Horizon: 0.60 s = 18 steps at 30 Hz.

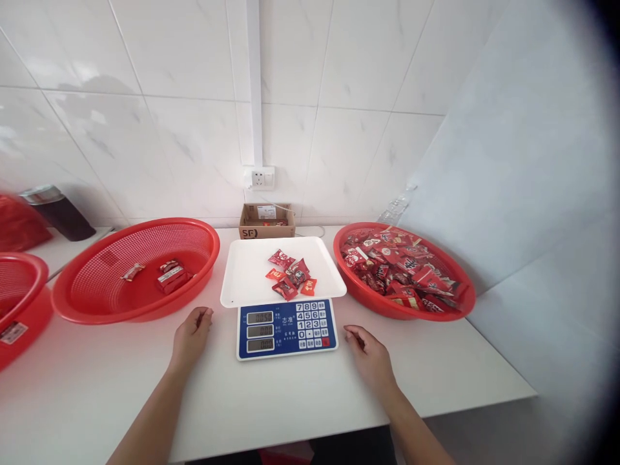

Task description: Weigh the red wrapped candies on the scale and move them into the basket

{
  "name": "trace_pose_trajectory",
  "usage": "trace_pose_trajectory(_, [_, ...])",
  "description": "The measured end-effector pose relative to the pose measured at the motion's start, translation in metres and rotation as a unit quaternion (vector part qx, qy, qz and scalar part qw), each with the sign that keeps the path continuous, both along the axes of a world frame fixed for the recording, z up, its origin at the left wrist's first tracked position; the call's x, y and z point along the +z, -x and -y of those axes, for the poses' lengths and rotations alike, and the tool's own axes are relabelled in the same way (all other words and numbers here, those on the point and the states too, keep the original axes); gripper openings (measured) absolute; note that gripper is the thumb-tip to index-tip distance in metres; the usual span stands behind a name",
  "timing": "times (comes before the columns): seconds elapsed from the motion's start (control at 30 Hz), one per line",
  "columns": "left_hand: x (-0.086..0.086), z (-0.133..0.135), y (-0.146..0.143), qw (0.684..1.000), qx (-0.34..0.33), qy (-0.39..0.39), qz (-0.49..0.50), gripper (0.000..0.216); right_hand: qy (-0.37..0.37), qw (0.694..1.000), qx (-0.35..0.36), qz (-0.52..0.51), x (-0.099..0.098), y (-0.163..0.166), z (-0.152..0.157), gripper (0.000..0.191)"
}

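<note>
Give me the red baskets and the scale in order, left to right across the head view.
Cut-off red basket → red basket with few packets → scale → heaped red basket.

White table — red basket | scale | heaped basket — right | cardboard box

Looks like candy workroom: number scale on white table, red baskets with candy, cardboard box, tiled wall.

One scale has one left hand and one right hand beside it, at least six packets atop, three red baskets at its sides (two left, one right), one cardboard box behind.
</note>
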State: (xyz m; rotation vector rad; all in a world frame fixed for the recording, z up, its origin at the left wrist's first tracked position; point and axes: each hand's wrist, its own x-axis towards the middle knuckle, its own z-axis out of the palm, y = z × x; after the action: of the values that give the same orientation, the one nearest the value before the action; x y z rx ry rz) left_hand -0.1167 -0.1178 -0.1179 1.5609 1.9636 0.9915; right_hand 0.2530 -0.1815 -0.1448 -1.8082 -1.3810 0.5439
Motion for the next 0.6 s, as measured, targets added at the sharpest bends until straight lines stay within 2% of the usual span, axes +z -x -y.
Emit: trace_pose_trajectory(0.6, [-0.0017, -0.001, 0.0021, 1.0, -0.004, 0.007, -0.006, 0.03, 0.009, 1.0, 0.005, 0.002, -0.0003, -0.0003, 0.0002, 0.031])
